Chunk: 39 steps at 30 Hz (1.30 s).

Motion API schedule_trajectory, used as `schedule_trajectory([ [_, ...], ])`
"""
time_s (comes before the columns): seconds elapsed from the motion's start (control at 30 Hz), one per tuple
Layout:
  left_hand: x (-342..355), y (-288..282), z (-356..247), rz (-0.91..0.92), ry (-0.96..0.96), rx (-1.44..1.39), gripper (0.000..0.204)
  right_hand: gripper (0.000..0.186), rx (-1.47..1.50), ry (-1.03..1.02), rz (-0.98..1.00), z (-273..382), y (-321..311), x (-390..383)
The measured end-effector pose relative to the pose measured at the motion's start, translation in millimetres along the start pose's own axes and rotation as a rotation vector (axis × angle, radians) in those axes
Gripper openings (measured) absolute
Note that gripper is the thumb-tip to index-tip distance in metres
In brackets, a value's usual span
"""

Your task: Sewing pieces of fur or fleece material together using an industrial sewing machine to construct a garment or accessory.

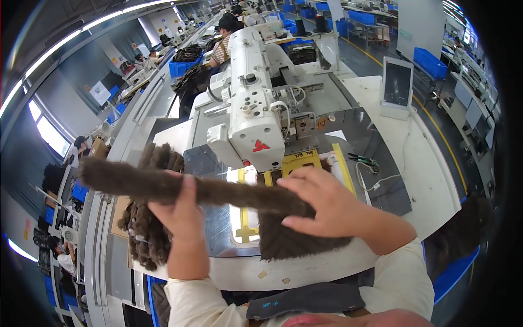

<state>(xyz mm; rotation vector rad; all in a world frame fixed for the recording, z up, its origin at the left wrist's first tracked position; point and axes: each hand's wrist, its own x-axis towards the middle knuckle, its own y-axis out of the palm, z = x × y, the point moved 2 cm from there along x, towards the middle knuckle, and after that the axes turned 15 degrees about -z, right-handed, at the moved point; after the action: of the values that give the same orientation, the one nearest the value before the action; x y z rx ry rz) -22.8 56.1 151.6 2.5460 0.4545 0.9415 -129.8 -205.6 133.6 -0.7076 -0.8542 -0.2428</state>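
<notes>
A long, fluffy brown fur strip [234, 196] stretches across in front of the sewing machine head [256, 128]. My left hand [182, 212] is closed round its middle, and the free left end juts out, slightly blurred. At the right end of the strip, my right hand [327, 201] has the fur between its thumb and fingers. Below that hand lies a dark brown quilted fabric piece [297, 240], its lower part hanging toward me. A yellow-edged template [242, 218] shows under the machine head, partly covered by the strip and my right hand.
A pile of rolled fur strips [147, 234] sits left of the machine bed. To the right are green-handled snippers [366, 162], a pale cable [376, 182] and a control screen [396, 82]. Blue bins [457, 272] flank me. Another person [224, 35] sits behind the machine.
</notes>
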Motion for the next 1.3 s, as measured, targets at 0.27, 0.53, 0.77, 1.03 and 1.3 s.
schedule_trajectory([
  [0.27, -79.3, 28.2, 66.7, 0.337, -0.748, 0.021, 0.018, 0.043, -0.232, 0.049, 0.187, -19.6, 25.0, -13.7],
  [0.53, -44.3, 19.5, 87.7, 0.265, -0.748, -0.021, 0.008, 0.037, -0.307, 0.158, 0.364, -50.6, 7.9, -7.2],
  [0.77, -77.3, 25.5, 92.5, 0.524, -0.91, 0.12, 0.026, 0.034, -0.223, 0.073, 0.192, -41.9, 36.9, -17.1],
  [1.03, -62.9, 14.6, 94.4, 0.838, -0.447, -0.066, 0.05, 0.025, 0.145, 0.38, 0.398, -47.4, 22.4, -11.7],
  [1.3, -69.4, 20.3, 83.6, 0.873, -0.307, -0.105, 0.049, 0.027, 0.56, 0.57, 0.616, -52.9, 32.9, -13.4],
])
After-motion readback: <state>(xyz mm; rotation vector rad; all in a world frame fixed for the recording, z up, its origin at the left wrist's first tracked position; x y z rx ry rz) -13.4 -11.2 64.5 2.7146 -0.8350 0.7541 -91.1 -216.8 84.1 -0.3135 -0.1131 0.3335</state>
